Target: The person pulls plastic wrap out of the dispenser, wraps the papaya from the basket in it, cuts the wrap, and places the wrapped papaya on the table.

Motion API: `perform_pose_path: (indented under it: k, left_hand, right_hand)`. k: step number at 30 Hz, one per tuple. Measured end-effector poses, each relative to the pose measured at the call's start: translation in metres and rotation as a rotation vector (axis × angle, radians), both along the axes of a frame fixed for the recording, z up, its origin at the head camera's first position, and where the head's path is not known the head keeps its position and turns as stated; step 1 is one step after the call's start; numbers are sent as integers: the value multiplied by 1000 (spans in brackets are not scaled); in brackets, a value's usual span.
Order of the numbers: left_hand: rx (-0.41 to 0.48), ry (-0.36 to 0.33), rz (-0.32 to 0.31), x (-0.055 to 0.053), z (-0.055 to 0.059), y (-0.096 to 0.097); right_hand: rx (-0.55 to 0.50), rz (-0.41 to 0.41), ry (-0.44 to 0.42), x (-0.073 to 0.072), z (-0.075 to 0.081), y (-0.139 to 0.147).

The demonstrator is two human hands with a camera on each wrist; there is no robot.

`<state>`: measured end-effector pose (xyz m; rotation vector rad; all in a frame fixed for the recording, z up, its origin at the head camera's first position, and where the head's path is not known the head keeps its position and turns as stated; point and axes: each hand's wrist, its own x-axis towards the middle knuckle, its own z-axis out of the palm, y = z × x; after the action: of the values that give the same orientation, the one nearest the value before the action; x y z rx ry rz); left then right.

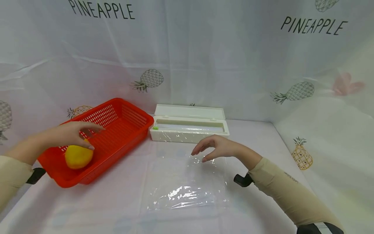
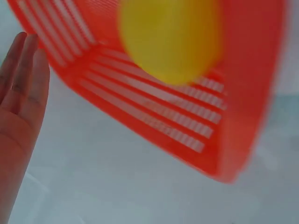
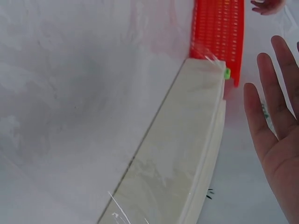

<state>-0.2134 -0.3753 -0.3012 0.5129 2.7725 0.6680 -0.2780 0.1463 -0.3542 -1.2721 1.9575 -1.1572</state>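
Observation:
My left hand reaches over the near left end of a red plastic basket, thumb and fingers apart. Just below its thumb, a plump yellow fruit lies in the basket. The left wrist view shows the fingers extended to one side of the fruit. Above a clear sheet of plastic wrap hovers my right hand, fingers bent loosely and holding nothing. That sheet is spread on the table before a white wrap dispenser box with its lid raised.
A white tabletop carries the basket, box and wrap. Behind it hangs a white cloth printed with pineapples. The basket's right end stands right beside the dispenser box, where a small green piece shows on the left end.

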Motion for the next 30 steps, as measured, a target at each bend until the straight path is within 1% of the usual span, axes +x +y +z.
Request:
perform_pose_path:
  k: [2, 7, 10, 13, 14, 16, 19, 23, 26, 28, 30]
  left_hand:
    - [-33, -9, 25, -3, -6, -13]
    - [-74, -88, 69, -8, -21, -40]
    - [-94, -182, 85, -13, -27, -54]
    - [-120, -296, 73, -18, -31, -67]
    - [-130, -338, 68, -19, -31, -68]
    - [-148, -399, 54, -19, -29, -68]
    - [-160, -469, 43, -18, -26, -62]
    - [-100, -548, 49, -19, -26, -55]
    - [-80, -585, 70, -21, -28, -51]
    - [-95, -585, 89, -21, -28, -48]
    - [-124, -567, 111, -21, -28, -46]
  right_hand:
    - [-5, 0, -7, 0, -2, -3]
    - [5, 18, -36, 3, -12, -9]
    - [13, 40, -66, 5, -19, -12]
    - [17, 50, -89, 7, -26, -13]
    - [17, 52, -93, 8, -28, -13]
    - [17, 52, -101, 9, -29, -13]
    - [18, 53, -102, 11, -30, -13]
    - [23, 47, -105, 12, -33, -12]
    - [19, 45, -130, 12, -36, -12]
    - [16, 45, -143, 13, -39, -14]
    - [14, 47, -149, 15, -41, -15]
